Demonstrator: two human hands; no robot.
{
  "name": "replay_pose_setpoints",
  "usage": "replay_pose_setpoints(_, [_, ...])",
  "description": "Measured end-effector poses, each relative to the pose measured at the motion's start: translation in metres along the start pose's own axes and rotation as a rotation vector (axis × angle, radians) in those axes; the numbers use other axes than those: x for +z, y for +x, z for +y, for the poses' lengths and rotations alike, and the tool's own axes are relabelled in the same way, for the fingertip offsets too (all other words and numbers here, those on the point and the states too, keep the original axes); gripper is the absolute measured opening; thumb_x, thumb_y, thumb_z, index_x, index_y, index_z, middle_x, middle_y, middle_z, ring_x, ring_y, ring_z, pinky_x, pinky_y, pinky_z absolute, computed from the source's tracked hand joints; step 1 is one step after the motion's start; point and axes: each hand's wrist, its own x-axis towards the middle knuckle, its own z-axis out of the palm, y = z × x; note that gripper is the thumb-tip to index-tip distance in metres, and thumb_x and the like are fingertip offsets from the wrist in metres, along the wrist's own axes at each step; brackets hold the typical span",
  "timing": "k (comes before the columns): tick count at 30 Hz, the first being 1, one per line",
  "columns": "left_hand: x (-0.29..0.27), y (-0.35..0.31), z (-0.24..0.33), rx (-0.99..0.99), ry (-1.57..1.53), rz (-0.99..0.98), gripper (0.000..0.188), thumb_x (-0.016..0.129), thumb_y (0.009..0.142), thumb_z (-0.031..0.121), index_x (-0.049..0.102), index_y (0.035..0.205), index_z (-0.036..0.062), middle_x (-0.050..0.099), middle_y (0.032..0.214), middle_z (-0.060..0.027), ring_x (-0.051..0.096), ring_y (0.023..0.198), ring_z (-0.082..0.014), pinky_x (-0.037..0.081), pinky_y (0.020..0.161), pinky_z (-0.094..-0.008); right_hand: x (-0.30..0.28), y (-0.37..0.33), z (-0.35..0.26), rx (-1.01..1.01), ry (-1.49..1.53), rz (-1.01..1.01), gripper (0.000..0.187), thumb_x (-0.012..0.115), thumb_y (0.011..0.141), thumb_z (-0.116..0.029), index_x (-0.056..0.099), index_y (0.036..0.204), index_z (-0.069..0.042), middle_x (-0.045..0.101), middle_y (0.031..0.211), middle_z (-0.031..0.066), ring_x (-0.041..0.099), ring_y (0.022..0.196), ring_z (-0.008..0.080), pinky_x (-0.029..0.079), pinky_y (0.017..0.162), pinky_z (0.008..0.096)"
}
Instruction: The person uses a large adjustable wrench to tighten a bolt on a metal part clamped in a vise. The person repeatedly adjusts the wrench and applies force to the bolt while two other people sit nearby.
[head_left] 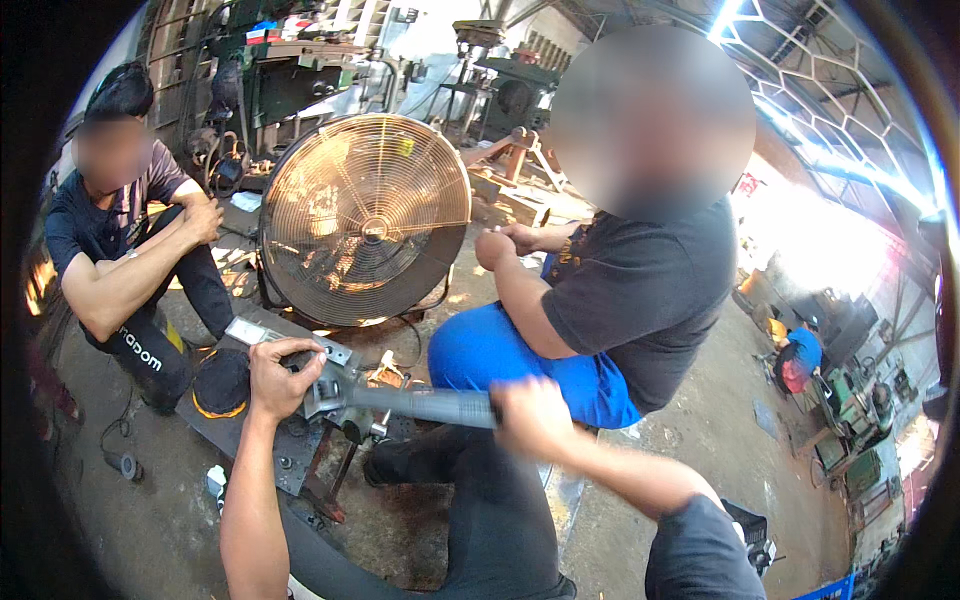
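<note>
Clearly, one right hand clamps one grey tool; whether one left hand grips, I can't tell.

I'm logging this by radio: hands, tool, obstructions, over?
Right grip closed on grey tool. Left grip beside its far end, hold unclear. Co-worker's blue-clad knee close beyond.

Workshop with machines, big fan

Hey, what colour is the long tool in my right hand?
Grey; the tool shows best in the head view, though it's motion-blurred.
</note>
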Motion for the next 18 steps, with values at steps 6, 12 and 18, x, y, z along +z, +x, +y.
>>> replay_pose_setpoints(6, [-0.004, 0.001, -0.035, -0.198, -0.375, -0.065, 0.035, 0.066, 0.091, 0.027, 0.079, 0.084, -0.0046, 0.076, 0.077, -0.0115, 0.069, 0.074, -0.0157, 0.053, 0.075, -0.0310, 0.055, -0.112, -0.099, 0.126, 1.369, -0.499, 0.040, 0.080, 0.085, -0.027, 0.059, 0.106, -0.001, 0.066, 0.079, 0.0137, 0.066, 0.055, 0.0281, 0.055, 0.054, 0.0423])
replay_pose_setpoints(12, [-0.004, -0.006, -0.048, -0.602, -0.912, -0.100, 0.041, 0.060, 0.095, 0.030, 0.076, 0.088, -0.0062, 0.076, 0.085, -0.0192, 0.073, 0.078, -0.0225, 0.055, 0.078, -0.0318, 0.086, -0.108, -0.240, 0.516, 2.375, -1.263, 0.034, 0.064, 0.091, -0.032, 0.050, 0.066, -0.014, 0.036, 0.053, -0.0037, 0.031, 0.040, 0.0118, 0.029, 0.040, 0.0280])
replay_pose_setpoints(18, [-0.009, 0.006, -0.061, -0.451, -0.803, -0.319, 0.032, 0.066, 0.095, 0.023, 0.076, 0.088, -0.0069, 0.077, 0.084, -0.0164, 0.072, 0.075, -0.0196, 0.055, 0.075, -0.0310, 0.089, -0.105, -0.276, 0.518, 2.453, -1.134, 0.030, 0.068, 0.091, -0.030, 0.053, 0.074, -0.011, 0.038, 0.055, -0.0025, 0.034, 0.040, 0.0118, 0.031, 0.040, 0.0287])
